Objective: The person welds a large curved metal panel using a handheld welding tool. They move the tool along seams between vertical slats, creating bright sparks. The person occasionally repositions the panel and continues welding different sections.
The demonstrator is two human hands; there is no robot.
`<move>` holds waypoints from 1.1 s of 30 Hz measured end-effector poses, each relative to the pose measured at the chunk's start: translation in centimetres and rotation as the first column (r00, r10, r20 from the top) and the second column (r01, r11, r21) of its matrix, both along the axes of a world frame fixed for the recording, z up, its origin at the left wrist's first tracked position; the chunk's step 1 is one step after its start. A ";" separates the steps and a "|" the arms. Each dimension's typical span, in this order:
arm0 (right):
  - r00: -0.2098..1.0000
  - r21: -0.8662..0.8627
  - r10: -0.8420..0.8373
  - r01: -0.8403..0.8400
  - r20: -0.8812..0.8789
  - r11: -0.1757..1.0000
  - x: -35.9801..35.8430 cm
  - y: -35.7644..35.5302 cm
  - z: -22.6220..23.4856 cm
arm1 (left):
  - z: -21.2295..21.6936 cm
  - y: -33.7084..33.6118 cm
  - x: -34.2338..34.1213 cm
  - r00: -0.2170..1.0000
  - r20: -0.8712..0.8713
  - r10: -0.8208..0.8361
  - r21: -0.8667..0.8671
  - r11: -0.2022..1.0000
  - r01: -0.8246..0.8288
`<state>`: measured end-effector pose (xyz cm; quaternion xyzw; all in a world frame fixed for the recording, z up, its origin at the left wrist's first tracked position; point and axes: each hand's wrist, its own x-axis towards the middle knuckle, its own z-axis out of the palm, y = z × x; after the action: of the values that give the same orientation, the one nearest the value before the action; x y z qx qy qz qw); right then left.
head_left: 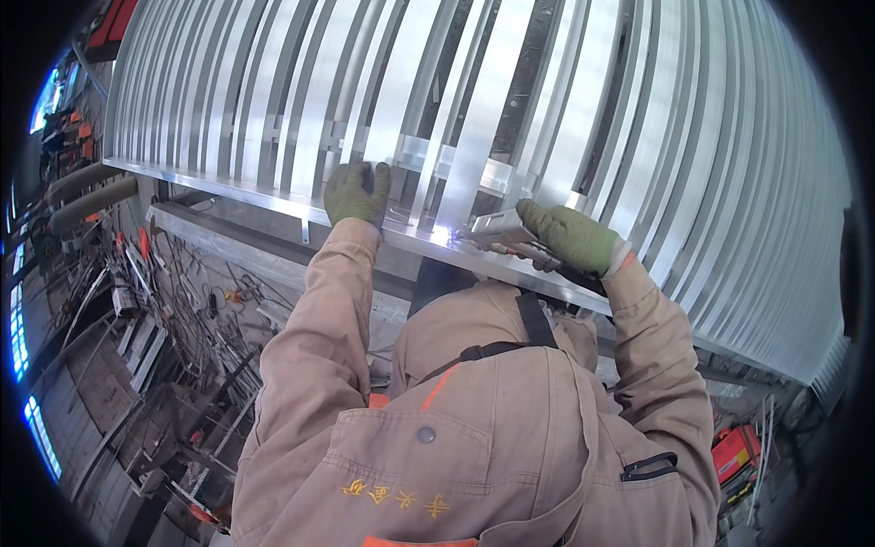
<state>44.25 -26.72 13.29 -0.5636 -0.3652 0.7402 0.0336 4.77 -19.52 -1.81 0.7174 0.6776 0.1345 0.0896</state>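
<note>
A long silvery frame of parallel metal slats (478,118) stretches across in front of me, with a metal edge rail (246,190) along its near side. My left hand (357,193), in a green work glove, rests at the rail against the slats, thumb apart from the bent fingers. In my right hand (574,239), also gloved in green, is a handheld welding gun (503,228), its tip pointing left. A bright bluish-white glow (442,235) shines at that tip, where a slat meets the rail. The fingers under the gun are partly hidden.
Beneath the frame runs a metal beam (237,239). Metal offcuts, rods and cables (205,301) litter the floor at the left, near two thick round bars (91,196). A red case (735,453) lies at the lower right beside thin rods (767,447).
</note>
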 end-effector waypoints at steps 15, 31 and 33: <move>0.999 0.116 0.045 -0.046 0.011 0.992 1.2 -0.6 -0.2 | 0.1 -0.1 0.0 1.000 -0.002 0.003 -0.012 1.000 -0.003; 0.998 0.037 0.027 -0.029 0.049 0.999 1.5 -0.8 -0.1 | -0.5 0.0 -0.3 1.000 -0.005 0.009 -0.005 1.000 -0.009; 1.000 0.119 0.013 -0.016 0.026 0.993 1.8 -1.6 -1.0 | -0.5 0.0 -0.4 1.000 -0.013 0.000 0.002 1.000 0.000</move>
<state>46.08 -28.34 12.28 -0.5670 -0.4132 0.7103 0.0572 4.39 -19.49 -2.33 0.7184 0.6780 0.1306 0.0846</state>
